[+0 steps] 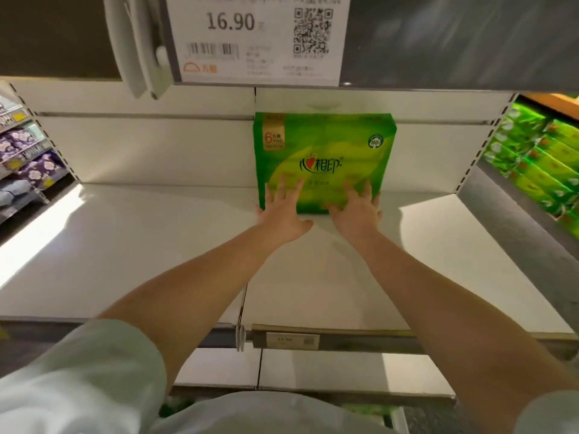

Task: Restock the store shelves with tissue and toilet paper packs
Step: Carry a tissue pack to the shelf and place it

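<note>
White shelf (156,245) holds one green tissue pack (324,158) upright against the back panel. Left hand (280,211) and right hand (355,211) press its lower face with fingers spread flat, each grip gripping nothing. Placement looks nearly done; next, fetch another pack. Beside it, space lies unobstructed; overhead hangs a price tag (257,36).

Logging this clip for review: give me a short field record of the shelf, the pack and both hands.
shelf: white shelf board, mostly bare
pack: one green tissue pack standing upright against the back panel
left hand: left hand, fingers straight, pressing the pack's front
right hand: right hand, fingers spread on the pack's front
price tag: price tag above reads 16.90
neighbouring bay: green packs stacked at right
</note>
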